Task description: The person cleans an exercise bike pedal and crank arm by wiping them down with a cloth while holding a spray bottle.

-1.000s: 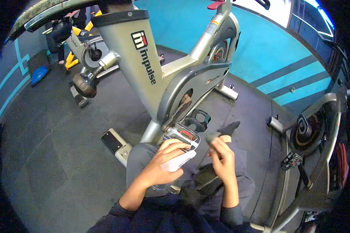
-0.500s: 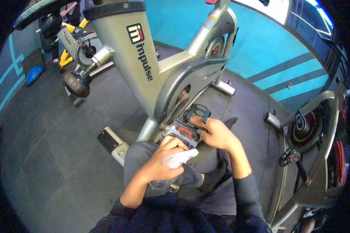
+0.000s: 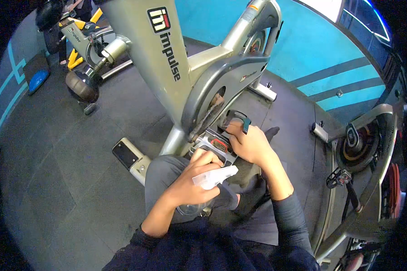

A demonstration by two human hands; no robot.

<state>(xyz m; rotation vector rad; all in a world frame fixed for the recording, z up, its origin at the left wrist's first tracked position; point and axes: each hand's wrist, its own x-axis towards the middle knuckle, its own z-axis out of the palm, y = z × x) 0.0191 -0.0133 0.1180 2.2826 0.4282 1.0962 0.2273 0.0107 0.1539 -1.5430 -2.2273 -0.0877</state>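
My left hand (image 3: 194,180) is closed round a spray bottle with a white trigger head (image 3: 215,177); its clear body (image 3: 192,210) shows below the palm. The fingertips of that hand rest against the near side of a bike pedal (image 3: 219,145), which has a silver-grey frame and a red-edged middle. On the pedal's far side, my right hand (image 3: 253,145) has its fingers curled at the dark toe cage (image 3: 239,118). Those fingertips are partly hidden by the cage. Beside the pedal runs the worn, brownish crank arm (image 3: 210,113) of the exercise bike (image 3: 163,58).
The bike's front foot (image 3: 131,156) lies left of my bent knee (image 3: 165,174). A second exercise bike (image 3: 362,135) stands close on the right. Farther back are a blue balance dome (image 3: 38,81), another bike (image 3: 83,43) and a turquoise wall (image 3: 303,58).
The view has shifted slightly, with the bike a little higher in it. My right hand has moved slightly at the toe cage. The spray bottle stays in my left hand.
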